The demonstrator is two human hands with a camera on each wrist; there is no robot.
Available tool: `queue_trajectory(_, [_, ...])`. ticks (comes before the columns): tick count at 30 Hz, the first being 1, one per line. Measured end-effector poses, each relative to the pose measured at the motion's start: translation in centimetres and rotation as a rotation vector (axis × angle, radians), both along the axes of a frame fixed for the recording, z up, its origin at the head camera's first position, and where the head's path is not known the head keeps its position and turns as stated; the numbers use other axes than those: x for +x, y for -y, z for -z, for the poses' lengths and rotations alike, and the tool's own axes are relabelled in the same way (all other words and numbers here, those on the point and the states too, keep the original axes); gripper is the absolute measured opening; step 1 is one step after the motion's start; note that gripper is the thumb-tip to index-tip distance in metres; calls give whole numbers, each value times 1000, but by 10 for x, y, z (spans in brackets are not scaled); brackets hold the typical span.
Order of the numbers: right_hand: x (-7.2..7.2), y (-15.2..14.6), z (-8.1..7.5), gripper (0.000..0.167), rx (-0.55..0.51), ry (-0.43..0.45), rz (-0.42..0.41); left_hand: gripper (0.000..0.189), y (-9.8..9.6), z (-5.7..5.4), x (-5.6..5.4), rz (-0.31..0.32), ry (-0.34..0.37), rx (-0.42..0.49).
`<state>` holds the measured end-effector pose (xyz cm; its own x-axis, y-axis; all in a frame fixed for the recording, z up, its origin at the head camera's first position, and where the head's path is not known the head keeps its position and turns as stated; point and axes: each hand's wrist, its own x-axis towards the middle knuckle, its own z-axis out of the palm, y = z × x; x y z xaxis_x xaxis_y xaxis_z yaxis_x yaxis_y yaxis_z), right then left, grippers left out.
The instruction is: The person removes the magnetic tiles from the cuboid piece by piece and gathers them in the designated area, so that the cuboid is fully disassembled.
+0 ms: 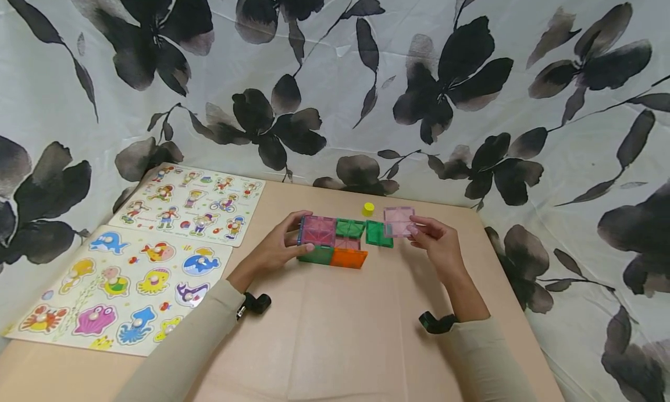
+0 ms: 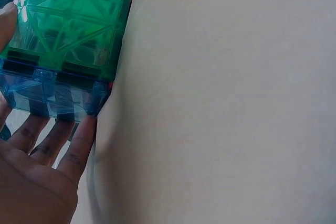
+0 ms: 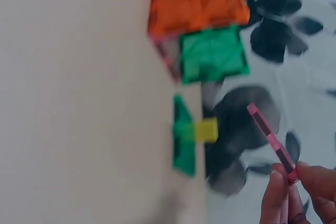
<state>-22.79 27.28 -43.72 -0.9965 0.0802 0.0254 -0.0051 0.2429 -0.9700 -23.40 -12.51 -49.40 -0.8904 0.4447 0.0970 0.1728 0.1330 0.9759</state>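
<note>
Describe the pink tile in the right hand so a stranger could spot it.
On the table, near its far edge, is a box of coloured tiles. To its right, the right hand pinches the pink tile. Unlike the box's joined tiles, it is held up alone.

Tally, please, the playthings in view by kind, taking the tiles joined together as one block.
Multicoloured block of joined translucent tiles: 1
Separate translucent tiles, a green one and a square pink one: 2
Small yellow cylinder: 1
White rectangular picture boards: 2
Total: 6
</note>
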Motion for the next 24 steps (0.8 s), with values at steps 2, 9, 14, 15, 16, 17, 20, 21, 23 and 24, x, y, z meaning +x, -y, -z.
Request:
queue_trajectory(2, [-1, -12, 6, 40, -21, 25, 22, 80, 0, 0, 0, 5, -3, 3])
queue_trajectory(9, [-8, -46, 28, 46, -77, 101, 68, 82, 0, 3, -1, 12, 5, 21])
queue_trajectory(14, [-12, -59, 36, 44, -76, 166, 74, 83, 0, 4, -1, 12, -1, 16])
queue_trajectory(15, [-13, -60, 37, 45, -70, 177, 68, 83, 0, 4, -1, 12, -2, 15])
queue_trajectory(16, [-14, -61, 38, 45, -63, 189, 64, 83, 1, 4, -1, 9, -3, 12])
queue_trajectory(17, [-14, -61, 39, 45, -59, 199, 58, 83, 1, 4, -1, 10, -5, 11])
queue_trajectory(20, [-16, -62, 40, 47, -63, 223, 48, 83, 1, 4, -2, 7, 1, 10])
queue_trajectory(21, [-16, -62, 41, 47, -52, 230, 49, 83, 1, 4, -2, 7, 5, 11])
queue_trajectory(23, [-16, -62, 41, 45, -11, 240, 70, 83, 1, 3, -2, 9, 5, 9])
queue_trajectory(24, [-16, -61, 40, 44, 18, 238, 81, 83, 1, 3, -2, 10, 9, 9])
